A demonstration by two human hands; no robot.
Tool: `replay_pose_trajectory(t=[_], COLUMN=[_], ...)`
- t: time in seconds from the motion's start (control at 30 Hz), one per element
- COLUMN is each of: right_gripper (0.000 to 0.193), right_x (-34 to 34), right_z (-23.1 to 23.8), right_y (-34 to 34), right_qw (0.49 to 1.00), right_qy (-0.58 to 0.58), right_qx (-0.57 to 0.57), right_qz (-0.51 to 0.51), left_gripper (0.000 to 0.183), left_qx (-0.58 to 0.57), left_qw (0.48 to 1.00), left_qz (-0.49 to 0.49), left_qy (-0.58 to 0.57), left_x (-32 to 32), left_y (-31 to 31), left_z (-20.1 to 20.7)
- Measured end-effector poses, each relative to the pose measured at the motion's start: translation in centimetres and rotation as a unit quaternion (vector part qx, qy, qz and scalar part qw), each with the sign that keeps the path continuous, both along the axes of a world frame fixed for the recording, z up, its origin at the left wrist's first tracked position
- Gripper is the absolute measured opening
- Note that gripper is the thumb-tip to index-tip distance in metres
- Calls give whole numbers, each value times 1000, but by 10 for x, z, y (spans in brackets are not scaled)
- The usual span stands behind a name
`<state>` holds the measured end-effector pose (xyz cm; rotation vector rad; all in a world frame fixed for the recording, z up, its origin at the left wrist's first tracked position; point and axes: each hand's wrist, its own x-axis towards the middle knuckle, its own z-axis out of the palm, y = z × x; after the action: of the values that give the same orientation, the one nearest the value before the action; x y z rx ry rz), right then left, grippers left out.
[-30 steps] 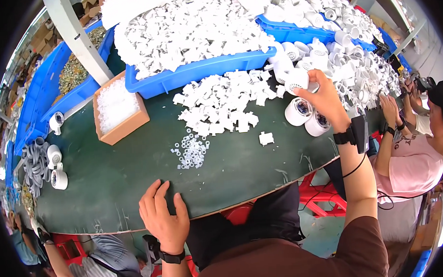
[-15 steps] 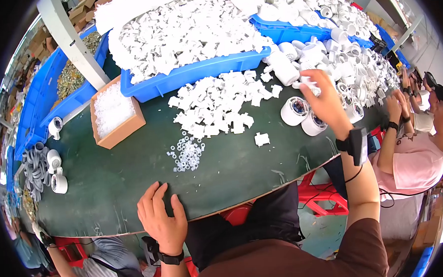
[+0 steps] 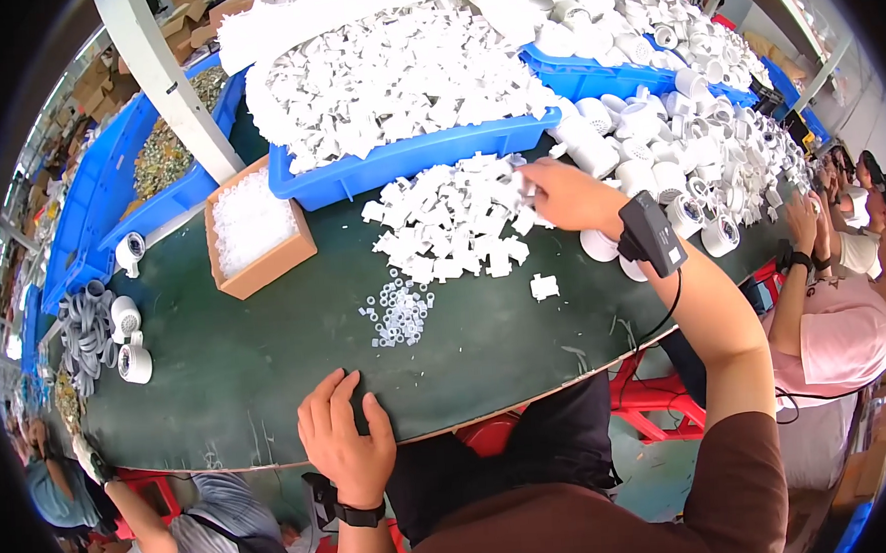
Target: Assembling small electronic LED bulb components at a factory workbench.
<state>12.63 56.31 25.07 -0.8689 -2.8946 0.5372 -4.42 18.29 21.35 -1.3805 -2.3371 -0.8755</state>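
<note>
My left hand lies open on the near edge of the dark green table, fingers spread, holding nothing. My right hand reaches over the right side of a loose pile of small white plastic pieces. Its fingers are bent together at the pile's edge; a pale blur at the fingertips is too smeared to name. Beneath that wrist, white round housings are partly hidden. One white piece lies apart from the pile. Nearer my left hand is a cluster of small translucent rings.
Behind the pile stands a blue bin heaped with white pieces. A cardboard box of clear parts is left of it. White housings crowd the right; grey rings lie far left. Co-workers sit on both sides, one in a pink shirt.
My right hand has moved left from the white housings to the edge of the white-piece pile. My left hand stays at the table edge. The whole view has shifted slightly.
</note>
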Motion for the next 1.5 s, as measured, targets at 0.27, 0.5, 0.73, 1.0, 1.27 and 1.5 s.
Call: replay_pose_trajectory(t=[0.27, 0.5, 0.73, 1.0, 1.27, 1.5], right_gripper=[45, 66, 67, 79, 53, 49], right_x=[27, 92, 96, 53, -1, -20], right_z=[35, 56, 33, 35, -18, -6], right_y=[-29, -47, -71, -170, -238, -239], right_qw=[986, 990, 977, 952, 901, 809], right_qy=[166, -21, 68, 292, 307, 354], right_qx=[-23, 77, 166, 69, 57, -461], right_qz=[-9, -115, -118, 60, 300, 89], left_gripper=[29, 29, 29, 31, 60, 46], left_qx=[8, -1, -1, 52, 34, 54], left_qw=[1000, 1000, 1000, 966, 899, 970], left_qz=[-8, -2, -24, -122, -219, -145], left_qy=[-12, -4, -17, -223, -378, -187], left_x=[-2, -1, -1, 20, 29, 17], left_y=[-1, 0, -2, -14, -6, -9], left_z=[-2, -1, 2, 19, 27, 28])
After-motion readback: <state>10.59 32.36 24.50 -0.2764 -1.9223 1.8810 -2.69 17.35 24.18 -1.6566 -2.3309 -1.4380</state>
